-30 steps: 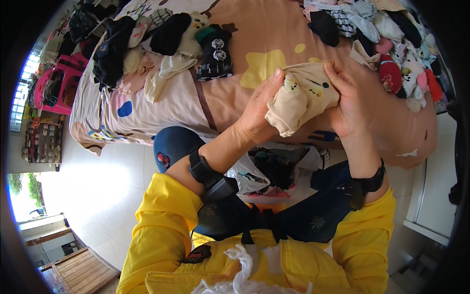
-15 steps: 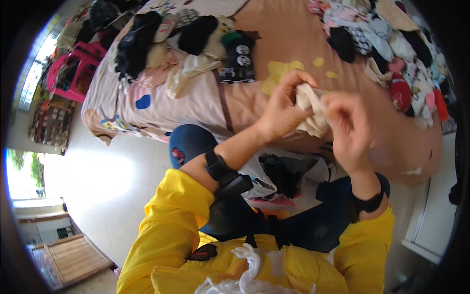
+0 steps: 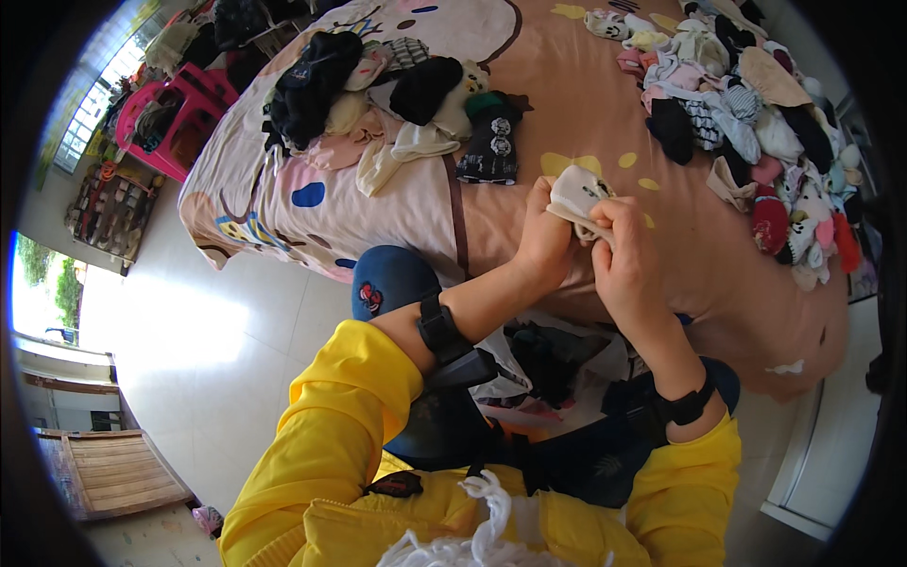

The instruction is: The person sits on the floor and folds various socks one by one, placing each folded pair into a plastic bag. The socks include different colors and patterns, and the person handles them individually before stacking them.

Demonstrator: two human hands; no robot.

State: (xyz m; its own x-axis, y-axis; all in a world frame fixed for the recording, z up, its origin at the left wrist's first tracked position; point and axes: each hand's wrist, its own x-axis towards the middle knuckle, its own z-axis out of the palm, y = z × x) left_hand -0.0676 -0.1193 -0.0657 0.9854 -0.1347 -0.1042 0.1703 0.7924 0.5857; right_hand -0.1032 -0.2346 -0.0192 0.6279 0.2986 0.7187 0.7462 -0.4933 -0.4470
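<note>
A cream sock (image 3: 578, 195) with a dark pattern is bunched between my two hands, above the near edge of the bed. My left hand (image 3: 546, 234) grips it from the left, the fingers bent behind it. On its right side, my right hand (image 3: 624, 250) pinches the sock's edge with curled fingers. Beyond my hands to the left, a dark folded sock pair (image 3: 489, 142) with white motifs lies flat on the bed, beside a pile of socks (image 3: 397, 104) in black, cream and pink.
The bed (image 3: 378, 217) has a patterned pink-brown sheet. A large heap of small socks (image 3: 746, 113) covers its far right. Between my knees stands a plastic bag (image 3: 510, 373) with dark clothing. A pink plastic chair (image 3: 156, 123) holds clothes at the far left.
My right hand has moved left and down onto the sock. The sock has turned, and its dark pattern now shows. The bed and piles sit lower and further right in view.
</note>
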